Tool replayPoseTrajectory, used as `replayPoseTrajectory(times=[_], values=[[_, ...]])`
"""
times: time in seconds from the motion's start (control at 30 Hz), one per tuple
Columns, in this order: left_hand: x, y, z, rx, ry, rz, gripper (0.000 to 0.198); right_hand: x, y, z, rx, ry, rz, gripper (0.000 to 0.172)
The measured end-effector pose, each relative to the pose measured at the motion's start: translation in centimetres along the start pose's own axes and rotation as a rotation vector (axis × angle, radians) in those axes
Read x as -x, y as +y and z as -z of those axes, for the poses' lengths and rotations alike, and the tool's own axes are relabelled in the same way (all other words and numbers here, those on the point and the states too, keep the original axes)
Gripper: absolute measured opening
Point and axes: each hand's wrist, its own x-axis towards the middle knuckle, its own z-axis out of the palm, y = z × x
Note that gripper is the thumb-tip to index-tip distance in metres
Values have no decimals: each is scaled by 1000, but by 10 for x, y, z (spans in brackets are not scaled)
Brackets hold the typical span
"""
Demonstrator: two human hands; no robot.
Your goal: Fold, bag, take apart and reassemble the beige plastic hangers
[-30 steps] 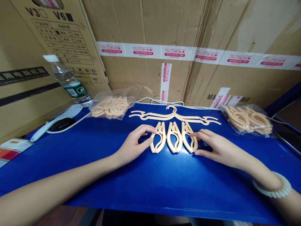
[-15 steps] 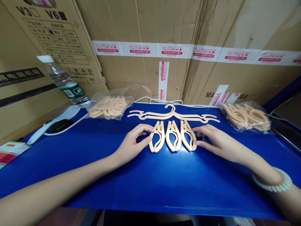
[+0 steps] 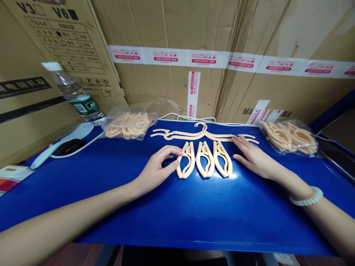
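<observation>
Three folded cream plastic hangers lie side by side on the blue tabletop. My left hand point(image 3: 162, 162) rests at the left folded hanger point(image 3: 192, 159), index fingertip and thumb touching its left edge, fingers apart. The middle folded hanger point(image 3: 212, 159) lies untouched, as does the right folded hanger point(image 3: 229, 162). Just right of it is my right hand point(image 3: 255, 157), holding nothing, fingers stretched out; its fingertips reach over the right arm of the unfolded hangers point(image 3: 191, 135). These unfolded hangers lie behind the row, close together with their hooks pointing away.
A bag of folded hangers point(image 3: 126, 125) sits at the back left, another bag point(image 3: 290, 136) at the right. At left are a water bottle point(image 3: 74, 94), a pale brush point(image 3: 61, 144) and a black object point(image 3: 72, 147). Cardboard boxes point(image 3: 166, 85) wall the back, a white cable point(image 3: 194, 119) before them.
My right hand has let go of the right folded hanger and moved slightly away and back toward the unfolded hangers, its fingers straightening. My left hand has stayed in place.
</observation>
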Motion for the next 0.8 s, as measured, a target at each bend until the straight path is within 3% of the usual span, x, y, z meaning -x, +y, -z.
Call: replayPoseTrajectory(times=[0.1,0.27,0.63,0.8], values=[[0,-1,-1,11,-2,-8,16,0,6,-2,30,-45,-31,67],[1,-2,-2,11,-12,-18,16,1,8,0,42,-6,-62,66],[0,0,-2,21,-15,18,18,-5,16,2,-86,152,-21,28],[0,0,-2,46,-1,30,20,-6,13,4,-194,176,-77,25]])
